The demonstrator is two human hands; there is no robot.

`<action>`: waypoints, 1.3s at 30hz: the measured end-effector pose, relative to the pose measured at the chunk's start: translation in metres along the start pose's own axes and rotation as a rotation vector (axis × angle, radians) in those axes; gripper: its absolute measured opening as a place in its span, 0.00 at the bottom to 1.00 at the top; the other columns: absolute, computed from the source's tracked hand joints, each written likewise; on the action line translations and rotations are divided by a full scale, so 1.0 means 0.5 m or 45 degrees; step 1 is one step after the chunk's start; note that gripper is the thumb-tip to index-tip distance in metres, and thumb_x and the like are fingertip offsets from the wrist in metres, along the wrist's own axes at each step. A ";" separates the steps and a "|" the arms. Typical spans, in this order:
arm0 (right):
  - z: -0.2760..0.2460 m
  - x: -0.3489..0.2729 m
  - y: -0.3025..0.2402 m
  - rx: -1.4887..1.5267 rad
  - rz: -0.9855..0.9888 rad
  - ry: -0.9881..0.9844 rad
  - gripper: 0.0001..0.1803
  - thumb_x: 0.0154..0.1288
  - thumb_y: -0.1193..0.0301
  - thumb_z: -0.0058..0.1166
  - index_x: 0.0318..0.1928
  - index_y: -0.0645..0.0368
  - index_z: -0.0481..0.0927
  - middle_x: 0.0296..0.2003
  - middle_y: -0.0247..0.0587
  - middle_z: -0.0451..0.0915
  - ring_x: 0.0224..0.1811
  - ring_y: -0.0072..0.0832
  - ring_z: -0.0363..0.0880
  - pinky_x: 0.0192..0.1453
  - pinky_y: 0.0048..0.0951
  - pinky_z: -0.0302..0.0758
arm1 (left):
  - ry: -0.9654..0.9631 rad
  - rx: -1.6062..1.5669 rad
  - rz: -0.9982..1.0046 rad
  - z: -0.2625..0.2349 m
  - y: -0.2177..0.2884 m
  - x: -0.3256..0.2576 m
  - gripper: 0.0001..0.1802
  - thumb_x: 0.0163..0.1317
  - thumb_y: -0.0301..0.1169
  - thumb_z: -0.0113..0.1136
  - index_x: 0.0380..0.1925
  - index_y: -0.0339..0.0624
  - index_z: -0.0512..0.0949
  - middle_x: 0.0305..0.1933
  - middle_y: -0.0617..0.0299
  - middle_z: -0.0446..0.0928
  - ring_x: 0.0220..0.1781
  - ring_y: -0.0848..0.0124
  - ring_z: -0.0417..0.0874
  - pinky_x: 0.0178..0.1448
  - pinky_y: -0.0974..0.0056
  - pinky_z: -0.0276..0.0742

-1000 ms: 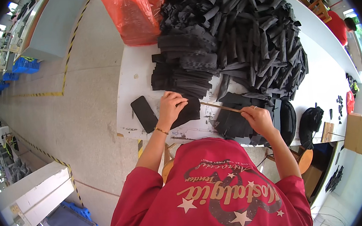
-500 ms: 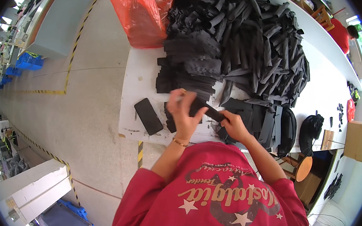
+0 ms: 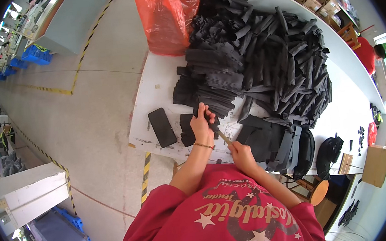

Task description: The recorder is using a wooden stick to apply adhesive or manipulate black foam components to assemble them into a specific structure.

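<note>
My left hand is closed around a dark fabric strip, its fingers wrapped over most of it. A thin tan stick runs from that strip down to my right hand, which pinches its near end. Whether the stick goes inside the strip or lies against it, I cannot tell. Beyond my left hand lie stacked black strips, with a smaller stack beside my left wrist. Flat black pieces lie to the right of the stick.
A large heap of black strips covers the far part of the white table. A black phone lies at the left, a red plastic bag at the far left corner. Black pouch-like items and an orange round stool are at right.
The black strip that stretched between my hands is now bunched in my left hand, and the tan stick shows. My left hand has closed; my right hand has moved slightly nearer to me.
</note>
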State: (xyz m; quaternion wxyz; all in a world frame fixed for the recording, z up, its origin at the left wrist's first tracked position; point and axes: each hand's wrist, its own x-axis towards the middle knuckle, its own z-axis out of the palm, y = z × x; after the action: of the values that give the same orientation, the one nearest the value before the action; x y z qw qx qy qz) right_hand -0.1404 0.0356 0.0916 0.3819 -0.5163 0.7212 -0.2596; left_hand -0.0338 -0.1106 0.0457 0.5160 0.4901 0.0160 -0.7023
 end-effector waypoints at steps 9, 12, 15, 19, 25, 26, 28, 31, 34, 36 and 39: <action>-0.208 -0.157 -0.089 -0.321 0.014 -0.172 0.10 0.63 0.66 0.58 0.33 0.61 0.76 0.20 0.57 0.76 0.26 0.49 0.80 0.27 0.42 0.74 | -0.165 -0.173 -0.021 -0.018 0.046 0.045 0.20 0.65 0.47 0.59 0.23 0.47 0.70 0.13 0.74 0.53 0.11 0.81 0.50 0.16 0.73 0.45; -0.158 -0.097 -0.066 -0.113 -0.055 0.299 0.15 0.58 0.67 0.66 0.40 0.61 0.77 0.16 0.44 0.74 0.17 0.28 0.75 0.23 0.30 0.69 | 0.010 -0.224 -0.197 0.049 0.024 -0.007 0.19 0.68 0.46 0.56 0.23 0.48 0.68 0.14 0.73 0.57 0.12 0.81 0.51 0.17 0.72 0.47; -0.080 0.011 -0.054 0.545 -0.078 0.277 0.16 0.60 0.75 0.63 0.48 0.62 0.75 0.26 0.29 0.74 0.24 0.13 0.67 0.26 0.19 0.64 | -0.075 -0.248 -0.252 0.049 -0.018 -0.005 0.19 0.68 0.45 0.55 0.23 0.47 0.69 0.15 0.72 0.60 0.12 0.80 0.53 0.17 0.72 0.48; -0.067 0.081 -0.044 0.473 -0.192 0.431 0.08 0.60 0.75 0.63 0.39 0.62 0.79 0.21 0.26 0.68 0.20 0.12 0.60 0.24 0.20 0.62 | -0.073 0.042 -0.169 0.064 -0.012 -0.048 0.18 0.69 0.44 0.55 0.25 0.45 0.69 0.17 0.69 0.63 0.13 0.79 0.57 0.16 0.73 0.52; -0.074 0.033 -0.075 0.285 -0.283 0.135 0.05 0.61 0.78 0.60 0.38 0.62 0.79 0.27 0.30 0.73 0.23 0.15 0.66 0.28 0.19 0.63 | -0.032 -0.134 -0.202 -0.016 -0.062 -0.014 0.17 0.68 0.44 0.55 0.26 0.43 0.70 0.18 0.68 0.65 0.15 0.79 0.62 0.17 0.74 0.55; -0.070 0.041 -0.057 0.227 -0.337 0.241 0.04 0.60 0.78 0.60 0.36 0.62 0.79 0.28 0.31 0.74 0.24 0.17 0.67 0.29 0.20 0.64 | -0.129 -0.008 -0.303 -0.012 -0.066 -0.020 0.16 0.68 0.43 0.55 0.30 0.42 0.73 0.20 0.67 0.68 0.18 0.78 0.66 0.21 0.75 0.59; -0.080 0.059 -0.032 0.402 -0.203 0.352 0.05 0.60 0.78 0.61 0.31 0.65 0.77 0.29 0.34 0.74 0.29 0.22 0.70 0.34 0.22 0.67 | -0.336 0.398 -0.392 0.053 -0.032 -0.082 0.19 0.68 0.44 0.56 0.42 0.36 0.77 0.29 0.64 0.74 0.30 0.75 0.76 0.35 0.74 0.70; -0.123 0.084 -0.025 0.304 -0.248 0.396 0.02 0.59 0.80 0.59 0.31 0.66 0.80 0.27 0.37 0.74 0.29 0.23 0.71 0.32 0.23 0.67 | -1.276 0.989 -0.092 0.049 -0.015 -0.117 0.18 0.70 0.41 0.52 0.44 0.36 0.77 0.33 0.63 0.75 0.31 0.78 0.76 0.39 0.73 0.70; -0.160 0.098 -0.025 0.263 -0.169 0.504 0.03 0.59 0.79 0.59 0.30 0.66 0.78 0.25 0.35 0.71 0.28 0.20 0.68 0.30 0.22 0.64 | -1.337 1.324 -0.369 0.048 -0.033 -0.115 0.15 0.72 0.40 0.48 0.35 0.38 0.75 0.28 0.65 0.72 0.23 0.79 0.72 0.30 0.72 0.68; -0.190 0.120 -0.028 0.259 -0.237 0.744 0.05 0.61 0.79 0.57 0.29 0.65 0.76 0.24 0.33 0.68 0.26 0.18 0.64 0.30 0.20 0.61 | -1.310 1.255 -0.322 0.055 -0.048 -0.142 0.16 0.72 0.40 0.47 0.33 0.39 0.73 0.26 0.66 0.71 0.20 0.79 0.70 0.27 0.72 0.67; -0.223 0.140 -0.067 0.418 -0.180 0.983 0.05 0.66 0.78 0.54 0.31 0.64 0.76 0.26 0.26 0.65 0.27 0.15 0.59 0.32 0.18 0.59 | -1.280 1.108 -0.199 0.072 -0.043 -0.179 0.16 0.74 0.40 0.43 0.31 0.40 0.69 0.22 0.66 0.72 0.18 0.78 0.71 0.25 0.71 0.67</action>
State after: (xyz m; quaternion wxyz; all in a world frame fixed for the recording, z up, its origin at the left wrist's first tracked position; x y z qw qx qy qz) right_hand -0.2257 -0.0440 0.1617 0.1420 -0.3618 0.7233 -0.5708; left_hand -0.0753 -0.0562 0.1170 0.1634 0.2641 -0.4758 -0.8229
